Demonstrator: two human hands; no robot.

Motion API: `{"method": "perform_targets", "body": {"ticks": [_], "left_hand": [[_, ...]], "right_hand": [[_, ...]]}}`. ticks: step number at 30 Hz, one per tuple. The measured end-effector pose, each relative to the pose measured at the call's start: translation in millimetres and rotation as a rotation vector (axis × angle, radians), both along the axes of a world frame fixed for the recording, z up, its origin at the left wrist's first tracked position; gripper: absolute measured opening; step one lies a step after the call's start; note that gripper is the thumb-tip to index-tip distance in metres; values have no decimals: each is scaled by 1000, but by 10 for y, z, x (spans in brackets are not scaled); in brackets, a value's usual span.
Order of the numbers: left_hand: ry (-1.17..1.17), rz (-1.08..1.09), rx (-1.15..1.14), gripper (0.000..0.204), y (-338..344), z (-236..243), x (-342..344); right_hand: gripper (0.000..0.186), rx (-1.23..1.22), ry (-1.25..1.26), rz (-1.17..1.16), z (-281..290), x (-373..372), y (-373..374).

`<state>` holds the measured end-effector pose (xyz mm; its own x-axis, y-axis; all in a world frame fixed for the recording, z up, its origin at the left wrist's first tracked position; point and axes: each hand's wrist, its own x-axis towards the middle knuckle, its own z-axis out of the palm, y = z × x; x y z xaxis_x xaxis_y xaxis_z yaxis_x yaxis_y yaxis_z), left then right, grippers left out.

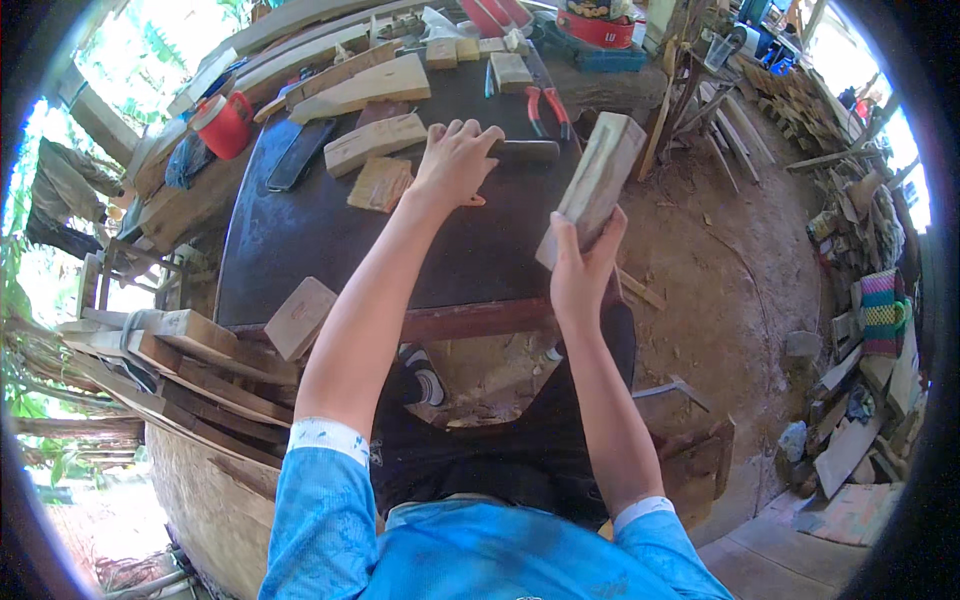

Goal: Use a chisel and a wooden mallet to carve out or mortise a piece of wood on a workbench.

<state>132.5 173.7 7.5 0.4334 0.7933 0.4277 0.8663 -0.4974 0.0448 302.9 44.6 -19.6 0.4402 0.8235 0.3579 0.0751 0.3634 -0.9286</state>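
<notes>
My right hand [586, 258] grips the lower end of a thick rectangular wooden block [598, 180], which is held tilted off the table's right edge. Over the dark table [470, 255], my left hand [455, 168] is open, its fingers arched and apart. A grey bar-shaped tool [530, 150] sticks out to the right from beside its fingers; the rest of that tool is hidden. Left of this hand lie a small rough wood piece [381, 185] and a curved wooden block [374, 143]. Beyond it are red-handled pliers [547, 108] and a small block [511, 72].
A longer shaped wood piece [365, 90] and a dark flat tray-like object [301, 155] lie on the table's far left. A red mug [222, 125] stands past that edge. Stacked boards [190, 350] sit at left, and scrap wood [850, 440] piles up at right.
</notes>
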Motion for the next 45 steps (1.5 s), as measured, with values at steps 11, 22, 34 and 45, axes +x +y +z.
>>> {"method": "perform_targets", "body": {"ticks": [11, 22, 34, 45], "left_hand": [[-175, 192, 137, 45, -1265, 237, -411], [-314, 702, 8, 73, -2980, 48, -1680], [-905, 506, 40, 53, -3170, -124, -1767], [-1923, 254, -98, 52, -3264, -314, -1791]], "right_hand": [[60, -133, -18, 73, 33, 91, -6], [60, -181, -693, 29, 102, -48, 109], [45, 197, -1419, -21, 406, -680, 196], [26, 67, -1549, 121, 374, -1048, 385]]}}
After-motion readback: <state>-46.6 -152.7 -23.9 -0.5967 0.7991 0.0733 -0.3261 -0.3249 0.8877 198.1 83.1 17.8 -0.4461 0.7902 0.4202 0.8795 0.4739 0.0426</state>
